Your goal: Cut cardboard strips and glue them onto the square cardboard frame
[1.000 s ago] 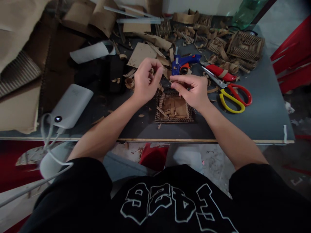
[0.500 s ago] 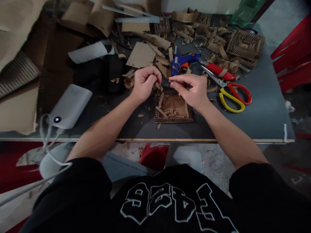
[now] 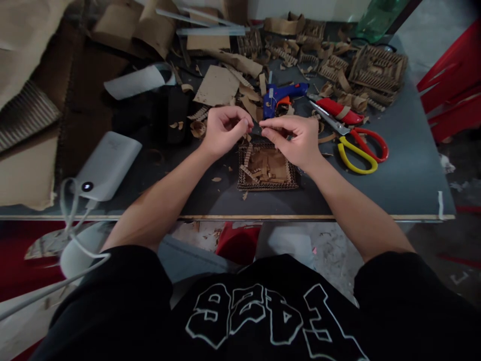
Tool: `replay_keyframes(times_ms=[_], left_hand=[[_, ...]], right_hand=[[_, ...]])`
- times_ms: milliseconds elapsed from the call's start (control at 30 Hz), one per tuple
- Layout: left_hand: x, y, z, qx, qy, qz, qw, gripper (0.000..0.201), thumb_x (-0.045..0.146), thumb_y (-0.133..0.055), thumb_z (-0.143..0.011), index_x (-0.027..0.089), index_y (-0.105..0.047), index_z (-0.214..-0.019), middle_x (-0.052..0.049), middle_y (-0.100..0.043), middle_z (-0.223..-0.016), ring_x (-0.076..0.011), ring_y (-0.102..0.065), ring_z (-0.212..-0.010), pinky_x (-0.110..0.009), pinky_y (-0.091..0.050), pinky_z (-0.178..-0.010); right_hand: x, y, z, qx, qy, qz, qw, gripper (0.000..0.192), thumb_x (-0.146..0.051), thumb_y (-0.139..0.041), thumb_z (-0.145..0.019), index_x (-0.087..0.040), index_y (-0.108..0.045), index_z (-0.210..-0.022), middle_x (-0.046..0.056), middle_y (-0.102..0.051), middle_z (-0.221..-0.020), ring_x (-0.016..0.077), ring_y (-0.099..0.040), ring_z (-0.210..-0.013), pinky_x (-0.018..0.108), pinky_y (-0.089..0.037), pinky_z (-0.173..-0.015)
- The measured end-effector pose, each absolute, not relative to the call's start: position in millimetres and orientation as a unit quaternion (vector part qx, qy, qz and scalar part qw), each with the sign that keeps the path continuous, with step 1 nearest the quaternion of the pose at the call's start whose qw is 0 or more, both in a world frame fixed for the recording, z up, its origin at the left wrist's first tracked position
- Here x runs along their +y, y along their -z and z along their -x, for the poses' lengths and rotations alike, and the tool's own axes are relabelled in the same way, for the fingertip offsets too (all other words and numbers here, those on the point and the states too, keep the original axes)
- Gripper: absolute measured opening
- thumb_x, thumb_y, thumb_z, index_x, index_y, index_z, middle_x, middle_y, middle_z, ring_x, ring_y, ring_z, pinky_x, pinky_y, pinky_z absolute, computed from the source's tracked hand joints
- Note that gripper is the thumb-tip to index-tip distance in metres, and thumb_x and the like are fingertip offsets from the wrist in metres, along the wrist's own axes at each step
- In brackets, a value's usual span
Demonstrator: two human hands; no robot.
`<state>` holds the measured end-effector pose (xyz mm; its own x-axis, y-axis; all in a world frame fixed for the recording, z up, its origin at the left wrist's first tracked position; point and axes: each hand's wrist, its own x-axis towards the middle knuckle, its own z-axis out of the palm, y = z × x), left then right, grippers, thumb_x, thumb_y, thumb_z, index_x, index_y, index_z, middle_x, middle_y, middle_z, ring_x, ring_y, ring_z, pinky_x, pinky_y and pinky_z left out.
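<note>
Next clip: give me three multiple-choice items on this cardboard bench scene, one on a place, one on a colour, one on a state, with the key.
1. Where does the glue gun lie?
A. beyond the hands
B. on the floor
C. on the power bank

2. What colour are the handles of the scissors?
A. both green
B. one yellow, one red
C. both black

3. How are the hands placed?
A. flat on the table
B. fingertips pinched close together over the cardboard tray
C. gripping the scissors

Key: 1 A, it lies on the table past the knuckles. 2 B, one loop of each colour. 3 B, left hand and right hand meet above the cardboard tray.
</note>
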<state>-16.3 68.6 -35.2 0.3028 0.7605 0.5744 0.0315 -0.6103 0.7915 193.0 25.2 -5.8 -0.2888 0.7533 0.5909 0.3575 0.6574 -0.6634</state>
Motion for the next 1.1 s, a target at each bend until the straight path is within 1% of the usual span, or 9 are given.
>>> replay_keyframes(times_ms=[200,367,567,667,733,833,867,1000,1100], left_hand=[[68.2,35.8,14.2,0.294,-0.513,-0.733,0.335,0.049,0.067,-0.062,-0.091,0.02,-0.07,-0.081,-0.002,-0.066,-0.068,-0.0113,-0.067,-0.065,-0.026,-0.058,-0.061],[70.6,36.1,10.1,0.304,-0.522,-0.716,0.349,0.054,0.069,-0.052,-0.096,0.019,-0.064,-0.08,0.0,-0.056,-0.063,-0.0072,-0.055,-0.051,-0.023,-0.049,-0.05],[75.4,38.2,7.5,0.288,-0.572,-0.676,0.364,0.054,0.069,-0.047,-0.098,0.021,-0.054,-0.075,0.0,-0.049,-0.063,-0.0084,-0.049,-0.053,-0.023,-0.042,-0.048],[76.8,42.0,11.1,0.316,-0.547,-0.706,0.32,0.049,0.064,-0.053,-0.098,0.021,-0.064,-0.076,-0.001,-0.057,-0.064,-0.0094,-0.053,-0.055,-0.025,-0.046,-0.054],[77.5,45.0,13.9,0.333,-0.525,-0.73,0.282,0.04,0.061,-0.06,-0.095,0.023,-0.073,-0.094,-0.004,-0.07,-0.079,-0.0128,-0.063,-0.066,-0.029,-0.054,-0.064],[74.8,45.4,15.2,0.317,-0.51,-0.765,0.234,0.045,0.059,-0.062,-0.095,0.027,-0.07,-0.125,-0.009,-0.076,-0.108,-0.0178,-0.071,-0.085,-0.034,-0.059,-0.08],[72.5,43.9,14.4,0.306,-0.503,-0.776,0.226,0.044,0.058,-0.061,-0.095,0.027,-0.071,-0.126,-0.01,-0.076,-0.11,-0.0187,-0.073,-0.088,-0.036,-0.06,-0.082],[60.9,34.1,8.2,0.285,-0.491,-0.794,0.219,0.031,0.056,-0.066,-0.093,0.03,-0.08,-0.103,-0.005,-0.08,-0.101,-0.0199,-0.076,-0.093,-0.036,-0.062,-0.085],[55.7,28.7,4.9,0.289,-0.5,-0.787,0.217,0.029,0.055,-0.067,-0.093,0.032,-0.081,-0.099,-0.002,-0.081,-0.1,-0.0195,-0.078,-0.094,-0.036,-0.064,-0.085]], right_hand=[[25.4,6.5,-193.1,-0.778,-0.205,0.38,0.458,0.025,-0.044,-0.067,-0.095,-0.025,-0.082,-0.103,0.002,-0.081,-0.092,0.0168,-0.071,-0.07,0.034,-0.06,-0.07],[25.4,5.9,-192.8,-0.779,-0.2,0.379,0.458,0.027,-0.046,-0.066,-0.095,-0.026,-0.082,-0.102,0.002,-0.081,-0.089,0.017,-0.071,-0.069,0.034,-0.06,-0.071],[24.7,5.9,-192.2,-0.777,-0.205,0.369,0.466,0.027,-0.046,-0.065,-0.096,-0.026,-0.082,-0.102,0.002,-0.081,-0.088,0.0164,-0.07,-0.066,0.033,-0.06,-0.068],[25.4,7.6,-192.3,-0.774,-0.206,0.367,0.472,0.029,-0.048,-0.066,-0.096,-0.025,-0.082,-0.102,0.001,-0.08,-0.088,0.015,-0.069,-0.064,0.033,-0.059,-0.068],[26.4,9.0,-192.4,-0.769,-0.2,0.379,0.474,0.032,-0.052,-0.066,-0.095,-0.025,-0.081,-0.099,0.001,-0.08,-0.086,0.0149,-0.068,-0.064,0.033,-0.06,-0.07],[27.8,10.4,-192.7,-0.754,-0.189,0.408,0.479,0.037,-0.058,-0.066,-0.093,-0.023,-0.08,-0.094,0.002,-0.078,-0.083,0.0167,-0.069,-0.068,0.034,-0.06,-0.072],[28.1,10.5,-192.8,-0.751,-0.187,0.414,0.48,0.038,-0.059,-0.066,-0.093,-0.023,-0.08,-0.094,0.002,-0.078,-0.082,0.0173,-0.07,-0.069,0.034,-0.06,-0.072],[28.5,9.5,-193.2,-0.74,-0.182,0.424,0.489,0.041,-0.062,-0.068,-0.091,-0.023,-0.08,-0.091,0.002,-0.076,-0.077,0.0172,-0.068,-0.067,0.033,-0.059,-0.07],[28.8,9.2,-193.4,-0.736,-0.178,0.43,0.492,0.042,-0.065,-0.07,-0.088,-0.023,-0.079,-0.087,0.0,-0.074,-0.073,0.0168,-0.068,-0.067,0.032,-0.06,-0.07]])
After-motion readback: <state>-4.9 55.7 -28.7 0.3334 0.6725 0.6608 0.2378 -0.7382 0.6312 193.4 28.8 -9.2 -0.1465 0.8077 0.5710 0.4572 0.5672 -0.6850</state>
